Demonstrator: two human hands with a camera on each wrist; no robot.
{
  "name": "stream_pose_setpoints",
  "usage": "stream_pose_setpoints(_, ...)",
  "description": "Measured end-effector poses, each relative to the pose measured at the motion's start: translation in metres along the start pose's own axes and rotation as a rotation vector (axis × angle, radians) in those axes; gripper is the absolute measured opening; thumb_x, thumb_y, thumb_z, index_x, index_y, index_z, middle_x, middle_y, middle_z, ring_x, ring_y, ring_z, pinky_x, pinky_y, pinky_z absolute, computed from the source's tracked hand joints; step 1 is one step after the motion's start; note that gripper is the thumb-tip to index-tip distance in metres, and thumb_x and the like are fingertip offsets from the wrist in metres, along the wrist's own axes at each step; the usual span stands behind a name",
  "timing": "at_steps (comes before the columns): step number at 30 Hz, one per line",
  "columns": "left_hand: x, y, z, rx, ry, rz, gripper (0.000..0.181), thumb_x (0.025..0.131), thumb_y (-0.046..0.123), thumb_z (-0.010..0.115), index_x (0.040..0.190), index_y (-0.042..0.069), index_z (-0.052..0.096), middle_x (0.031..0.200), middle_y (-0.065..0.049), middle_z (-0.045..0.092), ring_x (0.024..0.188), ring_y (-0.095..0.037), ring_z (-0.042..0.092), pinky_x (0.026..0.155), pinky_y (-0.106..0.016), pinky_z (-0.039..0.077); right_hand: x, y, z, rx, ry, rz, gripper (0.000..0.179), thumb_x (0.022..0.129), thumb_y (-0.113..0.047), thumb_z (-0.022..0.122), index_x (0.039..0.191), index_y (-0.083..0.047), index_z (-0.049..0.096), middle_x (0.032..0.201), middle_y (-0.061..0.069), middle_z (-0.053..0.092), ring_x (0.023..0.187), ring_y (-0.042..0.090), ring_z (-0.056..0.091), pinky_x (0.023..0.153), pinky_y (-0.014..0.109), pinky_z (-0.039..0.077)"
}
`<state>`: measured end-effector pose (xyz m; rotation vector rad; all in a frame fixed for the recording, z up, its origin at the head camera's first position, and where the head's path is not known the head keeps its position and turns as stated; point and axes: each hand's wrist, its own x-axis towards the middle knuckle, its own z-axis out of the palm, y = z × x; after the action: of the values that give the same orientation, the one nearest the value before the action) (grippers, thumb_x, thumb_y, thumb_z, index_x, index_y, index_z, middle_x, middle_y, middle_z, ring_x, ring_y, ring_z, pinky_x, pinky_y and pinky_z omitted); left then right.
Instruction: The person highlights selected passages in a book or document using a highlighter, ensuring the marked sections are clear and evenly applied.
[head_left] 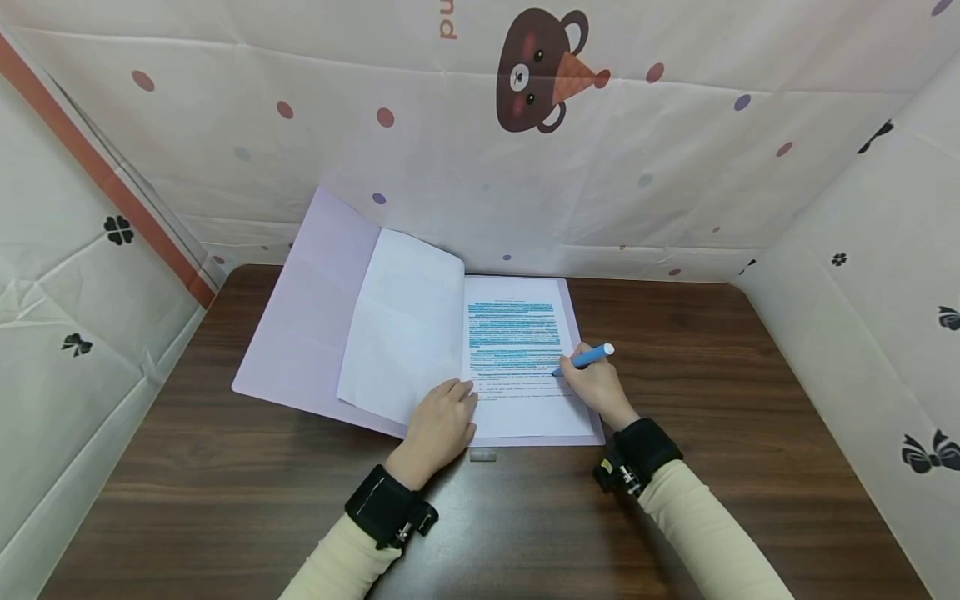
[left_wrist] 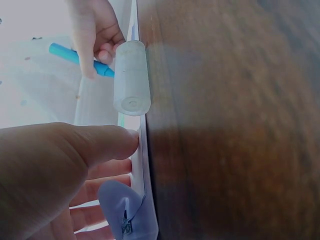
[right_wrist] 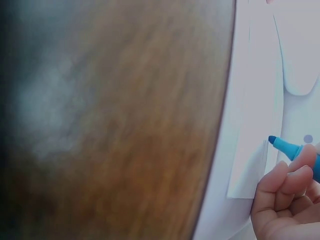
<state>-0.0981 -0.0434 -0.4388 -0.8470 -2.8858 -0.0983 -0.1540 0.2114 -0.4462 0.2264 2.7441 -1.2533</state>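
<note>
A lilac folder (head_left: 292,342) lies spread on the table, with a blank white sheet (head_left: 405,317) turned over to the left. On the right is a printed page (head_left: 525,417), most of its text lines coloured blue. My right hand (head_left: 597,390) pinches a blue marker (head_left: 592,356), its tip at the right end of a lower line. In the right wrist view the marker's dark tip (right_wrist: 272,139) shows uncapped. My left hand (head_left: 438,421) rests with extended fingers on the paper near the fold, at the bottom edge; its thumb (left_wrist: 107,144) lies along that edge.
A small pale cylinder (left_wrist: 132,77) lies on the brown wooden table (head_left: 247,500), just in front of the folder's lower edge. Behind stands a white sheet wall (head_left: 450,167) with dots and a bear print; similar walls rise at left and right.
</note>
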Motion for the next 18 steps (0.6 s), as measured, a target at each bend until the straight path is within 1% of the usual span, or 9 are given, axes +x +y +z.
stream_pose_setpoints(18,-0.0004,0.0001,0.0014,-0.014,0.013,-0.003,0.041,0.078,0.028,0.071,0.111,0.005,0.066,0.121,-0.011,0.06,0.114,-0.026,0.054,0.099,-0.035,0.041,-0.0011,-0.0007,-0.0005,0.019,0.014,0.003,0.025,0.091,-0.023,0.05,0.076,-0.005,0.041,0.062,0.002,0.035,0.051,0.014,0.033,0.043,0.022,0.026)
